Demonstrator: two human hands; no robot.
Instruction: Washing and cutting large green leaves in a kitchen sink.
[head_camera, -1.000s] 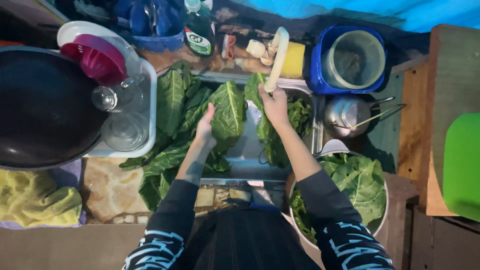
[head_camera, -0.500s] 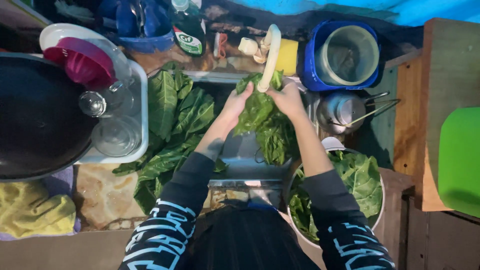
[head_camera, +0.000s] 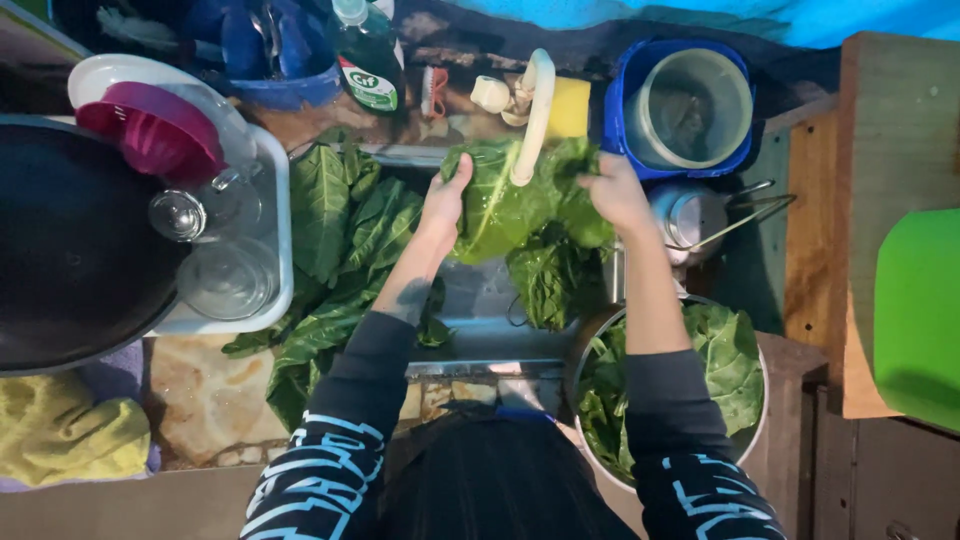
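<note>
A large dark pan (head_camera: 70, 250) is seen at 9 o'clock, with a white rack (head_camera: 275, 250) of glasses just beside it. A pile of leaves (head_camera: 340, 240) is spread over the sink (head_camera: 480, 300), left of centre. A metal bowl (head_camera: 745, 440) of greens is set at 4 o'clock, under the right forearm. A blue bucket (head_camera: 625, 100) is noted at 1 o'clock, a kettle (head_camera: 690, 215) just below it. One big leaf (head_camera: 505, 205) is held at centre, at the white tap (head_camera: 535, 110) at 12 o'clock, which crosses in front of it. The left hand (head_camera: 445, 205) is closed on the leaf's left edge, thumb on top. The right hand (head_camera: 615, 195) is closed on the right edge, fingers curled. A yellow sponge (head_camera: 572, 108) is set beside the tap.
</note>
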